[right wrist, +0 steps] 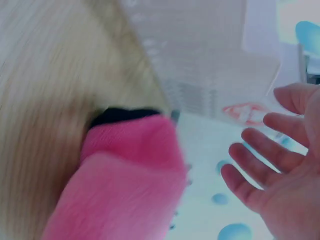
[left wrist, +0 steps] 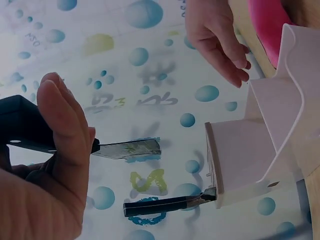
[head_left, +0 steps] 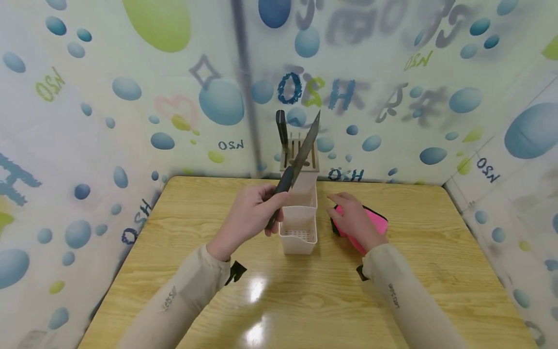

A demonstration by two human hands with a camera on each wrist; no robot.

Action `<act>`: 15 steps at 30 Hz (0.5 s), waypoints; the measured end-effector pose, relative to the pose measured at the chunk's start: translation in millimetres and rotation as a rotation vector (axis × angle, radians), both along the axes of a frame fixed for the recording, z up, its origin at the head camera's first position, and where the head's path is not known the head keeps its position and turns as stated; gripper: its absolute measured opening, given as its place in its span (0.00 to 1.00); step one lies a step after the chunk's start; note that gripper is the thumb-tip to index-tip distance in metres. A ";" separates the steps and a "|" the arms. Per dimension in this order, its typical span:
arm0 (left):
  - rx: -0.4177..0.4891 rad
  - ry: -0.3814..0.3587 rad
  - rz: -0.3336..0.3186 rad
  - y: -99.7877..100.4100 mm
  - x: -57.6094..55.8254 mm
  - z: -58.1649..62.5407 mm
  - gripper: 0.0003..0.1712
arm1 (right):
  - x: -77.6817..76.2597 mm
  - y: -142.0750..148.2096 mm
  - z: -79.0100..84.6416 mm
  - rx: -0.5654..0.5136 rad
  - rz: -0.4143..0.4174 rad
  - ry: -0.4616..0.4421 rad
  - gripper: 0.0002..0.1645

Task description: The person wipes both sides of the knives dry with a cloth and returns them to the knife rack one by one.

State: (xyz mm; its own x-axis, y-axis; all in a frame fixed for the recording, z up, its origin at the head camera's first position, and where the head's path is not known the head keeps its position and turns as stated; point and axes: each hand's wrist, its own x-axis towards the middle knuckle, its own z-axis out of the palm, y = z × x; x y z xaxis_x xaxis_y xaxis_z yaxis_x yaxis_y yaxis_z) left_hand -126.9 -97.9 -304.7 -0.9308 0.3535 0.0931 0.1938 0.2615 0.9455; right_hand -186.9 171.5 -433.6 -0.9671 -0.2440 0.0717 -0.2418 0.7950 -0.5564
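My left hand (head_left: 253, 213) grips a kitchen knife (head_left: 306, 145) by its black handle, blade pointing up and away. In the head view the knife overlaps a white plastic knife holder (head_left: 299, 246), which has stepped compartments and a slotted top. Another knife (head_left: 281, 127) stands in a slot at the holder's back left, black handle up; the left wrist view shows that handle (left wrist: 155, 206) too. To the right of the holder, my right hand (head_left: 355, 218) is over a soft pink item (head_left: 378, 222) with black edging. Its fingers (right wrist: 255, 155) are spread and hold nothing.
A wood-grain table (head_left: 196, 208) carries everything. Behind it and on both sides stand walls (head_left: 375, 63) covered with printed bubbles and lettering. The holder is near the table's back edge, with its lower compartment facing me.
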 end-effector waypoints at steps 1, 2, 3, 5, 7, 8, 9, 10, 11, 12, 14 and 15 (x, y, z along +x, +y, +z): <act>-0.011 0.003 0.001 0.2 -0.7 2.6 0.17 | 0.3 -4.6 2.2 -0.001 0.012 -0.019 0.31; -0.022 0.005 0.002 0.2 -1.2 5.5 0.17 | 0.6 -9.0 3.7 0.007 0.027 -0.036 0.32; -0.030 0.006 0.001 0.4 -1.8 8.1 0.17 | 0.8 -13.4 4.6 0.006 0.039 -0.059 0.34; -0.048 0.013 0.001 1.1 -3.2 13.6 0.17 | 0.3 -21.1 4.3 -0.003 0.049 -0.103 0.39; -0.064 0.014 -0.001 2.2 -5.1 18.6 0.18 | -0.2 -27.0 2.2 -0.033 0.046 -0.135 0.42; -0.072 0.014 -0.004 2.7 -6.1 21.1 0.19 | -0.8 -29.2 0.3 -0.058 0.043 -0.143 0.42; -0.082 0.014 -0.004 3.5 -7.5 23.4 0.19 | -1.3 -30.7 -1.8 -0.086 0.043 -0.145 0.43; -0.091 0.013 -0.006 4.2 -9.3 25.1 0.20 | -1.8 -31.8 -4.3 -0.102 0.042 -0.135 0.42; -0.102 0.010 -0.007 4.8 -11.2 26.5 0.20 | -2.3 -32.7 -6.8 -0.118 0.044 -0.119 0.41; -0.110 0.007 -0.007 5.3 -12.7 28.2 0.20 | -2.4 -33.3 -9.1 -0.131 0.045 -0.100 0.39; -0.124 -0.002 -0.005 6.5 -15.5 31.5 0.20 | -1.6 -34.3 -13.0 -0.160 0.048 -0.067 0.38; -0.129 -0.008 -0.003 7.1 -17.1 32.6 0.20 | -0.4 -34.7 -14.6 -0.168 0.047 -0.048 0.38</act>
State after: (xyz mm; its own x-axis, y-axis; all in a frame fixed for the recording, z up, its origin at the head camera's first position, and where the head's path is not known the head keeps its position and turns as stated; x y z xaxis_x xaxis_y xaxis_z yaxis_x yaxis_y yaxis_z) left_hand -144.1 -90.8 -272.1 -0.9303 0.3648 0.0390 0.1871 0.3802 0.9058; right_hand -187.4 136.8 -448.3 -0.9581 -0.2779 0.0693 -0.2468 0.6779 -0.6925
